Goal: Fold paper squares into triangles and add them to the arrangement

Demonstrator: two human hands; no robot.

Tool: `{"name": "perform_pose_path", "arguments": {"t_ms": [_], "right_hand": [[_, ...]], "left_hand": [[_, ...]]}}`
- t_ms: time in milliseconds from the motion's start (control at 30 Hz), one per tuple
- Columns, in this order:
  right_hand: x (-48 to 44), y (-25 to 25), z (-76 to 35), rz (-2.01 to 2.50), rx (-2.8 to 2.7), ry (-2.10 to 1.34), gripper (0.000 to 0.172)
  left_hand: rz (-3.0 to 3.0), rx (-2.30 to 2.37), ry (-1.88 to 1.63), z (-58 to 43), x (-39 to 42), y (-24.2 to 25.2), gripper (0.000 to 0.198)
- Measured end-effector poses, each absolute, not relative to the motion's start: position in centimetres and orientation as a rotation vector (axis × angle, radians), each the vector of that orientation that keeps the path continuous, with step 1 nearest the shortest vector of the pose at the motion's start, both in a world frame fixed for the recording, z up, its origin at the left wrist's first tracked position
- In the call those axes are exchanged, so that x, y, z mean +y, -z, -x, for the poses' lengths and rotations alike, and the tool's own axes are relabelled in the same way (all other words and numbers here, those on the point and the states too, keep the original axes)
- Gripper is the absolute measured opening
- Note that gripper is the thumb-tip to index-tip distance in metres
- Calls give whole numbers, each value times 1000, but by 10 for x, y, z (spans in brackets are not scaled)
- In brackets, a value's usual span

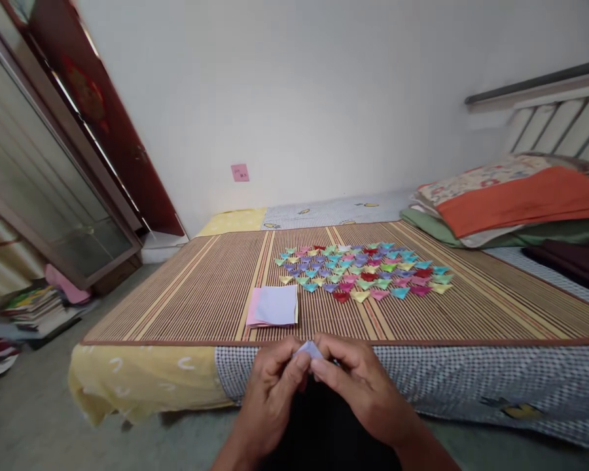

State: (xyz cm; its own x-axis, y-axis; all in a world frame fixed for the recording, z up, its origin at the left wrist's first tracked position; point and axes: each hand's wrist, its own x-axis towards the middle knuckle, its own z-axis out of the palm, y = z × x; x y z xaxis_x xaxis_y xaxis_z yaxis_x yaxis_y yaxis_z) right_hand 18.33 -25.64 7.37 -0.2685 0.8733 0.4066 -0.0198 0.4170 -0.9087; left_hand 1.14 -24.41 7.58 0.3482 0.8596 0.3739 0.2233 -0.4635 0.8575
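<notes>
My left hand (273,391) and my right hand (360,386) meet at the bottom centre, just in front of the bed's near edge. Both pinch a small pale lilac piece of folded paper (308,350) between fingertips and thumbs. On the striped bamboo mat (186,294) beyond lies a small stack of square paper sheets (273,305), lilac on top and pink beneath. To its right and farther back, several small folded paper triangles (363,269) in many colours are laid out in rows.
The mat covers a low bed with a yellow and checked sheet (142,379). Folded bedding and a pillow (515,196) lie at the right by the headboard. A glass-door cabinet (44,176) and piled books (34,307) stand at the left on the floor.
</notes>
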Motion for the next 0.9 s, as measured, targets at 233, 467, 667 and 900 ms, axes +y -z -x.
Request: {"name": "perform_pose_path", "arguments": {"t_ms": [233, 467, 667, 900], "right_hand": [[-262, -76, -188, 761, -1638, -1068, 31], [-264, -76, -195, 848, -1798, -1014, 26], [-263, -67, -195, 976, -1800, -916, 25], [-262, -63, -193, 980, -1651, -604, 9]], "left_hand": [[-1718, 870, -1078, -13, -247, -80, 36], [-1348, 746, -1077, -12, -246, -77, 27], [-1242, 744, -1120, -9, -248, -71, 26], [-1370, 855, -1114, -13, -249, -72, 21]]}}
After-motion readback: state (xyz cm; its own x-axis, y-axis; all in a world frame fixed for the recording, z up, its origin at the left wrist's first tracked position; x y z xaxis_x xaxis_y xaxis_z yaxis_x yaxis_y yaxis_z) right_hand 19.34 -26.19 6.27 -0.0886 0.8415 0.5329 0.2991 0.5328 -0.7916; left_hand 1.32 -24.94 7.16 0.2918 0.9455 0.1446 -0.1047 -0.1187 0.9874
